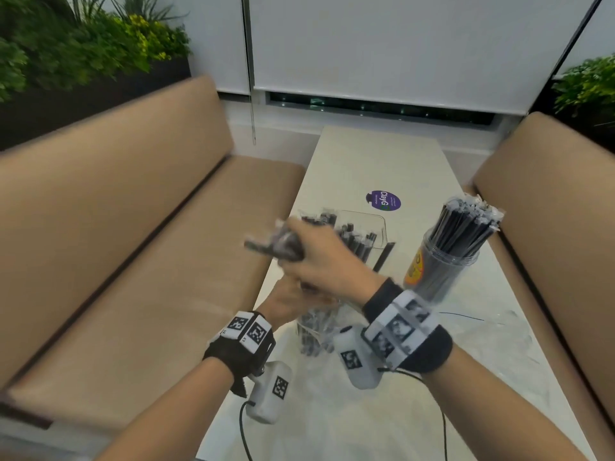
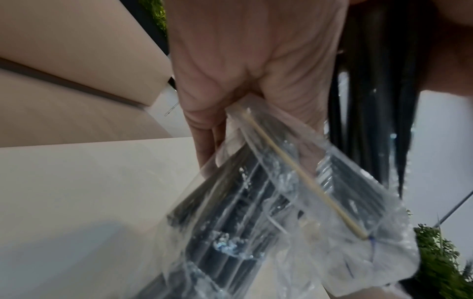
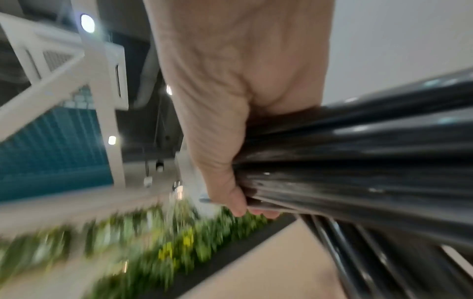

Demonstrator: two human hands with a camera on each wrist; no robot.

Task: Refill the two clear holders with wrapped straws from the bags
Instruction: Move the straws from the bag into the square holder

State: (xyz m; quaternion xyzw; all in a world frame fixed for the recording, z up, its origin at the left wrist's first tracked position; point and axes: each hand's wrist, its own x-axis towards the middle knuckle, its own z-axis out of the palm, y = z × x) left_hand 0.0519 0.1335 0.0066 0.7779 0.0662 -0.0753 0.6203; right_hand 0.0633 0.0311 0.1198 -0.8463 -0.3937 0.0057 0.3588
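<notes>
My right hand (image 1: 309, 251) grips a bundle of black wrapped straws (image 1: 283, 246), blurred, above the table's near left part; the right wrist view shows the bundle (image 3: 358, 161) filling my fist (image 3: 230, 121). Below it my left hand (image 1: 293, 301) pinches the top of a clear plastic bag (image 1: 316, 327) that holds more black straws; in the left wrist view the bag (image 2: 268, 202) hangs from my fingers (image 2: 204, 129). A square clear holder (image 1: 362, 234) with some straws stands behind my hands. A round clear holder (image 1: 442, 264) packed with straws stands to the right.
The white table (image 1: 382, 161) runs away from me between two tan benches (image 1: 116, 244). A purple sticker (image 1: 384, 201) lies on the table beyond the holders. Loose clear plastic (image 1: 492, 331) lies at the right. Cables from my wrist cameras (image 1: 244, 427) trail over the near edge.
</notes>
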